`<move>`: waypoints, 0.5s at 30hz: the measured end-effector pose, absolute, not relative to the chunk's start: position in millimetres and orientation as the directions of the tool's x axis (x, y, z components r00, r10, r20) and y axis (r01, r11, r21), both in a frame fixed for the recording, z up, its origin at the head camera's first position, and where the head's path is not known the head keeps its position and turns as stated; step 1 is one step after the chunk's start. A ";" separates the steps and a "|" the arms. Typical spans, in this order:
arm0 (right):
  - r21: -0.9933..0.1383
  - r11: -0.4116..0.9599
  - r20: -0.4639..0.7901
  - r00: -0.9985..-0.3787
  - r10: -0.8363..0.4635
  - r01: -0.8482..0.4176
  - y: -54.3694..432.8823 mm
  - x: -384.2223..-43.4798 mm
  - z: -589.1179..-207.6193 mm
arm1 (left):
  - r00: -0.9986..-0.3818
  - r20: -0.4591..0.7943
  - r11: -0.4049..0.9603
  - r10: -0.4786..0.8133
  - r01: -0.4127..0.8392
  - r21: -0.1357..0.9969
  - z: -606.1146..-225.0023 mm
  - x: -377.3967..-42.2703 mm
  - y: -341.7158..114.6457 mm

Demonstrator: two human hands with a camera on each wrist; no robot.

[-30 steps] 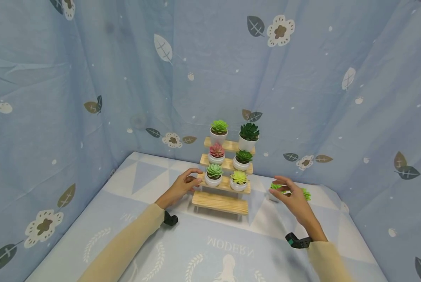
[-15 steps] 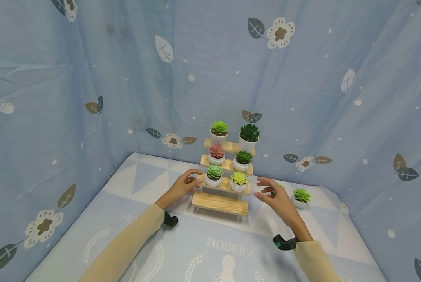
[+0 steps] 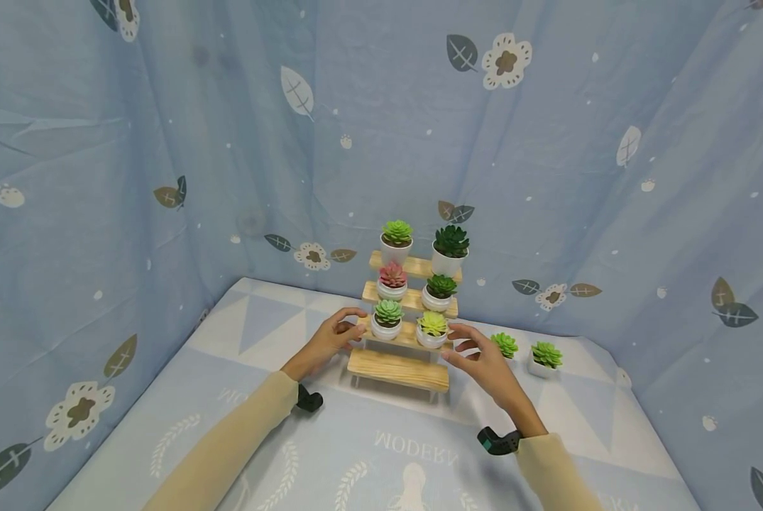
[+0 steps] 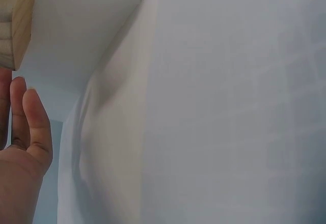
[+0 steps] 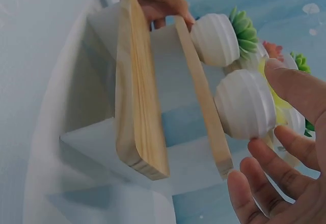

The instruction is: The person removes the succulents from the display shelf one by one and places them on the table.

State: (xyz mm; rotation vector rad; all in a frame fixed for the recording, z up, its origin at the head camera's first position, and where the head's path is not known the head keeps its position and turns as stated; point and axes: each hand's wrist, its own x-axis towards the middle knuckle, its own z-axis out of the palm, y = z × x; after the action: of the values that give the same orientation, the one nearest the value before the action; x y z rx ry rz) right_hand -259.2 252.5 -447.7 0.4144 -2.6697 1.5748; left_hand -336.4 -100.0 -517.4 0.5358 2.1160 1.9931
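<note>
A tiered stand with pale wooden shelves (image 3: 399,369) bears several small succulents in white pots. My left hand (image 3: 330,339) holds the left end of its second-lowest shelf, thumb in front; in the left wrist view, fingers (image 4: 36,114) lie by the wood's end. At that shelf's right end my right hand (image 3: 483,362) has its fingers spread round the yellow-green succulent (image 3: 432,323), fingertips close to pot and shelf; firm contact is unclear. Left of it stands a pale green succulent (image 3: 387,312). The right wrist view shows the white pot (image 5: 244,104) between thumb and fingers.
Two bright green succulents stand on the table at the right, one (image 3: 504,345) partly behind my right hand, the other (image 3: 545,355) farther right. The lowest shelf (image 5: 142,91) carries no pot. A patterned blue curtain (image 3: 381,128) hangs behind and beside the table.
My right hand has moved left from the loose succulents on the table to the stand's right side, uncovering those plants. My left hand and the pots stay where they were.
</note>
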 end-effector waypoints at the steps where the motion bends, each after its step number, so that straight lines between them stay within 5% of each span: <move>1: -0.858 0.460 0.144 -0.966 -0.213 -0.230 251.3 -259.7 -448.3 | -0.918 0.108 0.034 0.382 0.130 0.991 -517.3 -336.3 -100.2; 15: -0.858 0.465 0.166 -0.974 -0.153 -0.219 238.1 -262.6 -448.4 | -0.915 0.106 0.029 0.390 0.127 0.991 -517.8 -337.5 -100.6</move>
State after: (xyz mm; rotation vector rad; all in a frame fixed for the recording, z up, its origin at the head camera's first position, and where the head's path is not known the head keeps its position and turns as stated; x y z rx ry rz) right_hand -262.6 238.1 -448.4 0.3349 -2.6320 1.5563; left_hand -337.5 -100.6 -517.8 0.5382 2.1038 1.9908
